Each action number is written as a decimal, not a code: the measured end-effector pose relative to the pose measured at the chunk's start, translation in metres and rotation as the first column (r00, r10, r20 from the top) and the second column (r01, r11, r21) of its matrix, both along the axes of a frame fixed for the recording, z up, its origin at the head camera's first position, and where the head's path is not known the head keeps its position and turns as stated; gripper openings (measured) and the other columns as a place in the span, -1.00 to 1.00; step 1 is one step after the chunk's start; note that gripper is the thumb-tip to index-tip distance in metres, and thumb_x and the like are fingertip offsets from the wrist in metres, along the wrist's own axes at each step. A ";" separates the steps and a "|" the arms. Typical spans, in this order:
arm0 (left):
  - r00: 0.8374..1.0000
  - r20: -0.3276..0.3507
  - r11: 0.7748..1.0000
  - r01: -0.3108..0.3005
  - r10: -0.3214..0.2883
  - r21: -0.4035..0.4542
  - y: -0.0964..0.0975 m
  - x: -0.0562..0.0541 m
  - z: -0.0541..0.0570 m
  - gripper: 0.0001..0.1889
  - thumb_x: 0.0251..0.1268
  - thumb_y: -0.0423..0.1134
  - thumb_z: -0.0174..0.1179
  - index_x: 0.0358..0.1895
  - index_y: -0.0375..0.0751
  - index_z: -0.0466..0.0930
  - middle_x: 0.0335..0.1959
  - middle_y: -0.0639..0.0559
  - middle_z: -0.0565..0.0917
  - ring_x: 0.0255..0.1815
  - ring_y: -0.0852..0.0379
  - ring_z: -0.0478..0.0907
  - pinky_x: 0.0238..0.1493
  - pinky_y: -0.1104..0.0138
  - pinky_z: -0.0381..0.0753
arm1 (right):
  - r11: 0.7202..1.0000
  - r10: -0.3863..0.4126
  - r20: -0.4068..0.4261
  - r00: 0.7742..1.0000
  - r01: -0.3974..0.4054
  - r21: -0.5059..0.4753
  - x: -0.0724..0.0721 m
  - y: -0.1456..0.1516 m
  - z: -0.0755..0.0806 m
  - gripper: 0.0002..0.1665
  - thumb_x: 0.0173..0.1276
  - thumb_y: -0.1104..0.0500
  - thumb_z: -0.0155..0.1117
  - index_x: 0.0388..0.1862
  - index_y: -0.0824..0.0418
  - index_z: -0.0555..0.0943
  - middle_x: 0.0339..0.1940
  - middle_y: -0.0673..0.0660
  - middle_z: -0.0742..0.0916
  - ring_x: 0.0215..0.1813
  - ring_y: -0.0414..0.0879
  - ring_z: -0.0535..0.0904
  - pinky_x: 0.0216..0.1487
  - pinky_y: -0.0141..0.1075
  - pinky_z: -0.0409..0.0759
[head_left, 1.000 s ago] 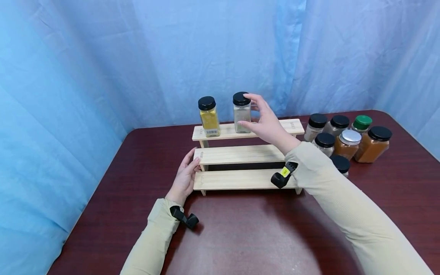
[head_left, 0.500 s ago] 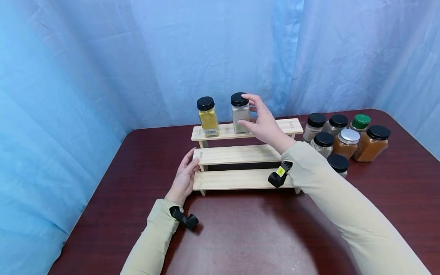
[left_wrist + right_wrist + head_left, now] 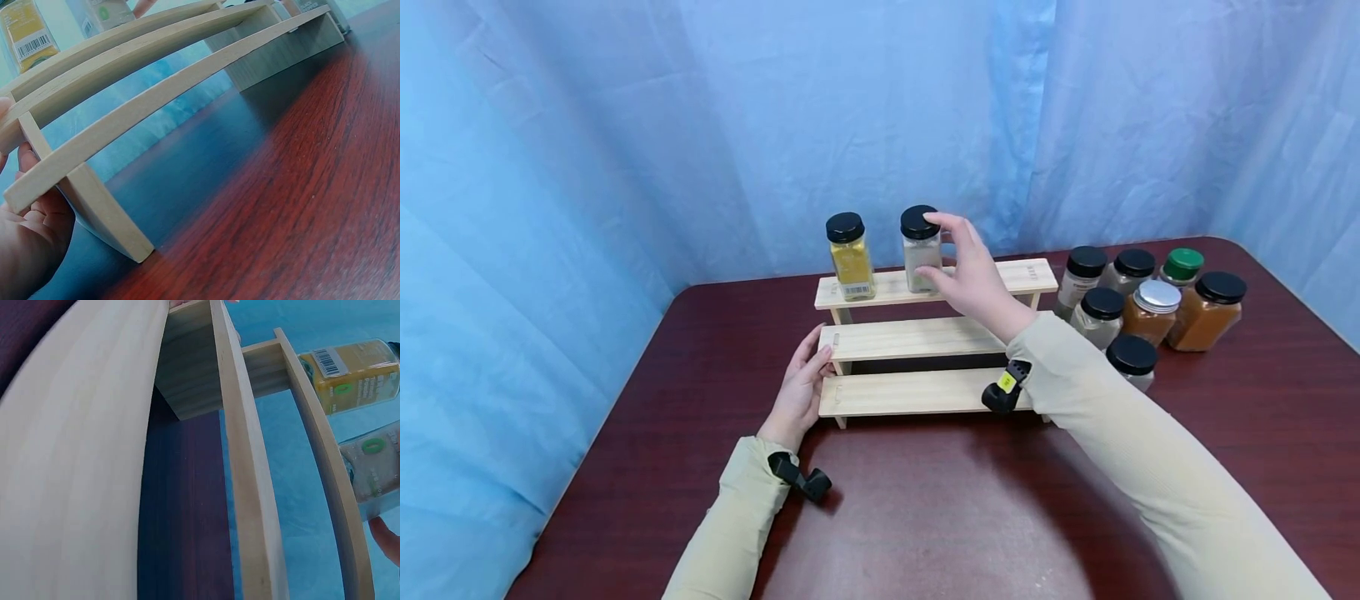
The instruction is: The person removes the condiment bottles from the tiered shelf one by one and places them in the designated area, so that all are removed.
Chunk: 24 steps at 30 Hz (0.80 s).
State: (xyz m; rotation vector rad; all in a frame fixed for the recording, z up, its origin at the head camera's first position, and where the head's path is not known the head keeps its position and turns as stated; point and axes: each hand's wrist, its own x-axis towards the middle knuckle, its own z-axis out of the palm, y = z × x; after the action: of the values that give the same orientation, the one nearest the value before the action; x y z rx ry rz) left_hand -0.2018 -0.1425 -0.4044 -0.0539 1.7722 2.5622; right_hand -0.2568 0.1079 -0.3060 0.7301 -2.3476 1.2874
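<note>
In the head view, a three-tier wooden shelf rack stands on the table. My left hand grips its left end, thumb at the middle tier's edge; the left wrist view shows the fingers around that end. On the top tier stands a square spice jar of yellow powder with a black lid. To its right, a spice jar of greyish-white contents is upright on the same tier. My right hand holds this jar from the right, index finger at the black lid and thumb low on the side.
Several more spice jars stand right of the rack, among them a green-lidded jar, a silver-lidded jar and a large brown-filled jar. Blue curtains hang behind the dark red table.
My right hand and the greyish-white jar have shifted slightly left and down along the top tier. The view has drifted a little; my left hand keeps its hold on the rack.
</note>
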 end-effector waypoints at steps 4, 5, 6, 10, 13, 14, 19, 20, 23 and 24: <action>1.000 0.000 1.000 -0.003 0.003 0.008 0.000 0.000 0.002 -0.44 0.42 -0.42 -0.09 0.46 -0.25 0.07 0.04 0.08 0.39 -0.35 0.37 0.40 -0.29 0.58 0.36 | 1.000 -0.014 -0.060 0.998 0.013 -0.003 0.001 -0.002 -0.002 -0.25 0.25 0.36 0.27 0.36 0.14 0.17 0.21 0.32 0.36 0.21 0.14 0.34 0.12 -0.02 0.51; 1.000 0.000 1.000 -0.003 0.003 0.007 0.000 -0.001 0.002 -0.44 0.42 -0.42 -0.09 0.46 -0.25 0.07 0.03 0.09 0.39 -0.36 0.37 0.40 -0.29 0.58 0.36 | 1.000 -0.018 -0.075 0.997 0.018 -0.005 0.001 -0.002 -0.002 -0.25 0.25 0.37 0.27 0.35 0.15 0.18 0.19 0.32 0.37 0.20 0.14 0.34 0.11 -0.02 0.50; 1.000 0.000 1.000 -0.004 0.004 0.010 -0.001 -0.001 0.002 -0.43 0.41 -0.42 -0.09 0.46 -0.25 0.07 0.03 0.09 0.39 -0.36 0.37 0.40 -0.29 0.58 0.36 | 1.000 -0.025 -0.087 0.996 0.024 -0.005 0.001 -0.003 -0.003 -0.26 0.25 0.37 0.28 0.34 0.15 0.18 0.18 0.32 0.38 0.19 0.14 0.34 0.11 -0.01 0.49; 1.000 -0.001 1.000 0.003 -0.002 0.006 -0.001 -0.001 0.002 -0.43 0.42 -0.41 -0.07 0.46 -0.24 0.07 0.07 0.05 0.37 -0.35 0.36 0.41 -0.29 0.57 0.36 | 0.999 -0.042 -0.123 0.992 0.040 -0.014 0.001 -0.004 -0.004 -0.27 0.24 0.37 0.29 0.33 0.15 0.21 0.15 0.32 0.41 0.17 0.14 0.34 0.05 0.00 0.45; 1.000 -0.009 1.000 0.009 -0.009 -0.007 0.000 -0.001 0.002 -0.42 0.43 -0.38 -0.06 0.47 -0.25 0.05 0.11 0.00 0.36 -0.33 0.36 0.41 -0.27 0.57 0.37 | 0.999 -0.042 -0.121 0.992 0.039 -0.030 0.002 -0.004 -0.005 -0.27 0.23 0.39 0.29 0.33 0.16 0.22 0.17 0.31 0.40 0.17 0.14 0.34 0.04 0.00 0.49; 1.000 -0.005 1.000 0.010 -0.010 -0.005 0.000 0.000 0.002 -0.42 0.43 -0.38 -0.06 0.47 -0.25 0.04 0.12 -0.01 0.35 -0.32 0.36 0.42 -0.27 0.56 0.37 | 0.999 -0.042 -0.116 0.992 0.038 -0.035 0.002 -0.004 -0.005 -0.27 0.23 0.39 0.29 0.33 0.16 0.22 0.18 0.31 0.40 0.17 0.14 0.34 0.05 0.00 0.50; 1.000 0.016 1.000 0.007 -0.007 0.000 0.001 0.002 0.001 -0.43 0.43 -0.40 -0.09 0.47 -0.21 0.04 0.19 -0.06 0.32 -0.27 0.35 0.44 -0.25 0.55 0.39 | 0.995 -0.032 -0.012 0.999 0.031 -0.099 0.005 -0.004 -0.004 -0.23 0.23 0.40 0.27 0.35 0.12 0.18 0.26 0.30 0.34 0.23 0.14 0.34 0.11 0.01 0.52; 1.000 0.016 1.000 0.006 -0.006 0.002 0.001 0.002 0.001 -0.43 0.43 -0.40 -0.09 0.47 -0.20 0.05 0.20 -0.07 0.32 -0.26 0.35 0.45 -0.25 0.55 0.39 | 0.993 -0.031 0.016 0.999 0.033 -0.116 0.006 -0.004 -0.005 -0.22 0.24 0.40 0.27 0.36 0.10 0.18 0.28 0.29 0.33 0.25 0.14 0.33 0.13 0.01 0.51; 1.000 0.009 1.000 0.000 0.000 0.007 0.001 0.002 0.000 -0.43 0.43 -0.42 -0.09 0.47 -0.21 0.06 0.17 -0.05 0.33 -0.29 0.35 0.44 -0.26 0.56 0.38 | 0.985 -0.024 0.087 0.996 0.038 -0.167 0.008 -0.004 -0.005 -0.20 0.23 0.40 0.27 0.37 0.06 0.17 0.30 0.28 0.32 0.30 0.13 0.31 0.17 0.01 0.49; 1.000 0.004 1.000 -0.001 0.001 0.007 0.001 0.002 0.000 -0.43 0.43 -0.41 -0.09 0.47 -0.23 0.06 0.15 -0.04 0.34 -0.31 0.36 0.44 -0.27 0.56 0.38 | 0.983 -0.018 0.105 0.994 0.037 -0.179 0.009 -0.004 -0.005 -0.20 0.23 0.40 0.27 0.37 0.05 0.17 0.31 0.27 0.32 0.32 0.12 0.30 0.17 0.00 0.49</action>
State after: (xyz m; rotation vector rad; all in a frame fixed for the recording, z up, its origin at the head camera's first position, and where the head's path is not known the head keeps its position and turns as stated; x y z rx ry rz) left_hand -0.2002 -0.1418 -0.4042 -0.0601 1.7621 2.5669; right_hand -0.2482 0.1040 -0.3106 0.5846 -2.2717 1.5358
